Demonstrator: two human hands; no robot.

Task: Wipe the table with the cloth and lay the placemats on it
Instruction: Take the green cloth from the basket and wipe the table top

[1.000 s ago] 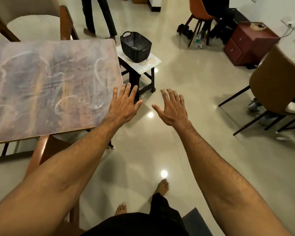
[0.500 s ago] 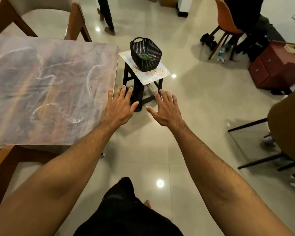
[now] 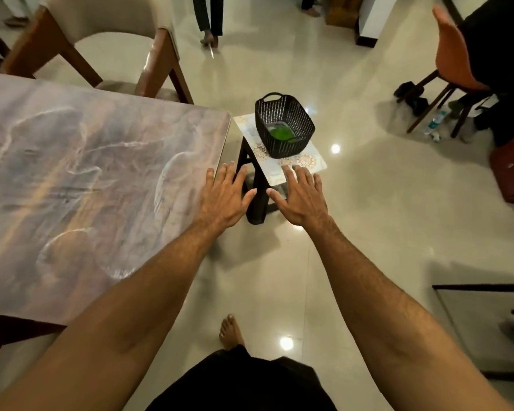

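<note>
Down in the black basket (image 3: pixel 288 149) lies the green cloth (image 3: pixel 281 134), bunched on the bottom. The basket stands on the light, patterned placemats (image 3: pixel 272 170); how many lie there cannot be told. They cover the top of a small dark stool (image 3: pixel 257 200), which stands just beside the far right corner of the table (image 3: pixel 86 179), whose marbled top shows curved smears.

The right hand (image 3: pixel 301 200) is spread flat, palm down and holding nothing, its fingertips over the near edge of the placemats; whether they touch is unclear. The left hand (image 3: pixel 226 200), likewise flat with loose, straight fingers and nothing in it, hovers over the table's right edge, near the stool.

A beige chair (image 3: pixel 110 46) sits at the table's far side, an orange chair (image 3: pixel 451 60) far right. A bare foot (image 3: pixel 230 332) stands on the glossy floor.
</note>
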